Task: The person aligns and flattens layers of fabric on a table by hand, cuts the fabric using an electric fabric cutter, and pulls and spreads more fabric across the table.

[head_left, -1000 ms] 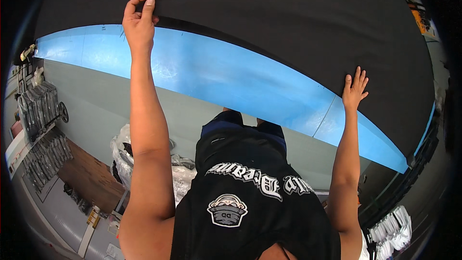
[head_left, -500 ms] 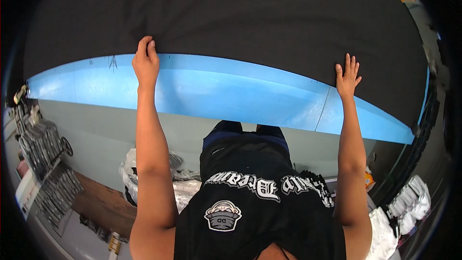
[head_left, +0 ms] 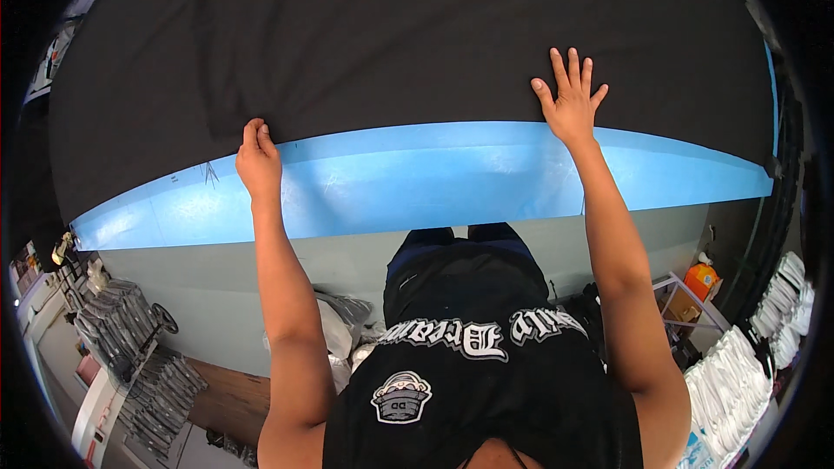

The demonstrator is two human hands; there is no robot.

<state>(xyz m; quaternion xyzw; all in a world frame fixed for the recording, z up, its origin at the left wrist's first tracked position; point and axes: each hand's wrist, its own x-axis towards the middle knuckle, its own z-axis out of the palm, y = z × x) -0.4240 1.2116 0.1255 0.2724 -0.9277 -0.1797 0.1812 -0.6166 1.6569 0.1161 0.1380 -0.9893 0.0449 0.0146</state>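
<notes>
A wide sheet of black fabric (head_left: pixel 400 43) covers the table, its near edge running along a bare strip of light blue tabletop (head_left: pixel 408 178). At that edge, left of the middle, my left hand (head_left: pixel 259 161) is closed, thumb and fingers pinching the cloth. Soft folds fan out in the fabric beyond it. To the right, my right hand (head_left: pixel 572 102) lies flat on the fabric with its fingers spread, holding nothing. Small dark pen marks (head_left: pixel 210 174) show on the blue strip beside my left hand.
Racks of grey wrapped bundles (head_left: pixel 122 321) stand at the lower left. Stacked white folded pieces (head_left: pixel 730 391) are at the lower right, near an orange box (head_left: pixel 700 280). Clear plastic bags (head_left: pixel 343 321) lie below the table's front edge.
My right hand has slid left across the fabric, fingers spreading wider. The left hand keeps its pinch at the cloth's edge. The whole view has tilted and shifted.
</notes>
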